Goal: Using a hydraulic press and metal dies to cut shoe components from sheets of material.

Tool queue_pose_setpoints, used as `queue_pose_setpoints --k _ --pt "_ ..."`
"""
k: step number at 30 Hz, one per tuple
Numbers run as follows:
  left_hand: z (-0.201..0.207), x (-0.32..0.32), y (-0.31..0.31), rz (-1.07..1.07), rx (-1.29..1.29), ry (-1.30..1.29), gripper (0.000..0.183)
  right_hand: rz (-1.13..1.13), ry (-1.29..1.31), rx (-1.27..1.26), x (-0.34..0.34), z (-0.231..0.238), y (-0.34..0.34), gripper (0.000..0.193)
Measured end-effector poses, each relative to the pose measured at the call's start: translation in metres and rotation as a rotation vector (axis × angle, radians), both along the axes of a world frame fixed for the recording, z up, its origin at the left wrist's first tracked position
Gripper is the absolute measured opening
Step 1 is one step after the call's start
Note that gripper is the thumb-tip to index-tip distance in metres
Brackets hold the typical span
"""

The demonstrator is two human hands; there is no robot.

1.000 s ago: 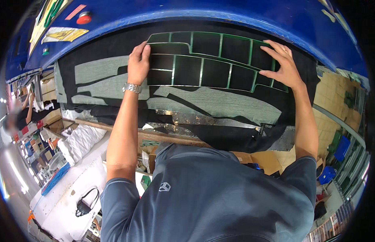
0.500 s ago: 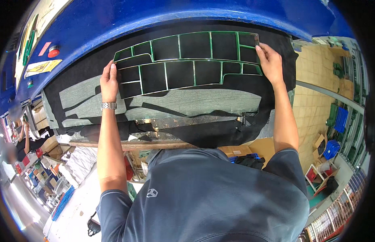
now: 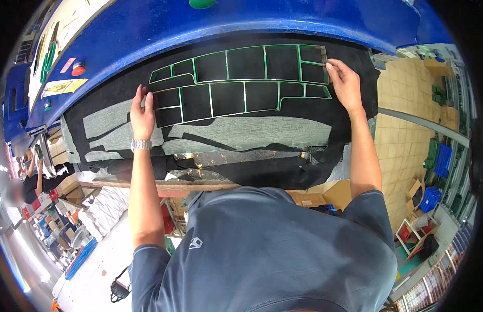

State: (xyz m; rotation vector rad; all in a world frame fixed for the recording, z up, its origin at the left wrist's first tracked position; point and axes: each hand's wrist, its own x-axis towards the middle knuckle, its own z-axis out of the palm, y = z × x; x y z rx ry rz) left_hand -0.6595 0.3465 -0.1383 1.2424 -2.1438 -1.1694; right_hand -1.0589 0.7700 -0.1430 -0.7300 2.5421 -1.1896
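Note:
Two long, stepped cutting dies (image 3: 246,81), thin metal frames with green edges and cross-bars, lie one beyond the other on a black sheet of material (image 3: 350,67). My left hand (image 3: 142,117) is beside their left ends, thumb and fingers apart, with nothing visible between them. At the far die's right end, my right hand (image 3: 346,86) has its thumb and fingertips closed on the frame; part of that grip is hidden. Cut-out gaps in the sheet nearer my body show a grey-green surface (image 3: 252,131) with narrow black strips across it.
A blue machine body (image 3: 252,23) curves along the far side, with a red push button (image 3: 78,68) at its left. A wooden edge (image 3: 163,187) runs between the work surface and me. Blue crates (image 3: 443,160) stand at the right; another person (image 3: 36,179) is at the far left.
My left hand has loosened from the far die's left corner and drawn slightly toward me. My right hand stays at the right end. The view has shifted a little.

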Motion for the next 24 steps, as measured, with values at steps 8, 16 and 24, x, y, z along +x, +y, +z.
queue_pose_setpoints --k 8,16,24 --pt "0.050 0.102 0.128 -0.376 -0.018 -0.206 0.025 0.001 0.247 -0.113 0.062 0.067 0.006 0.024" --pt "0.032 0.125 0.177 -0.669 -0.347 -0.351 0.043 0.418 0.355 -0.321 0.148 0.171 -0.132 0.016" --pt "0.018 0.097 0.135 -0.513 -0.526 -0.237 0.040 0.371 0.299 -0.152 0.159 0.179 -0.174 0.029"
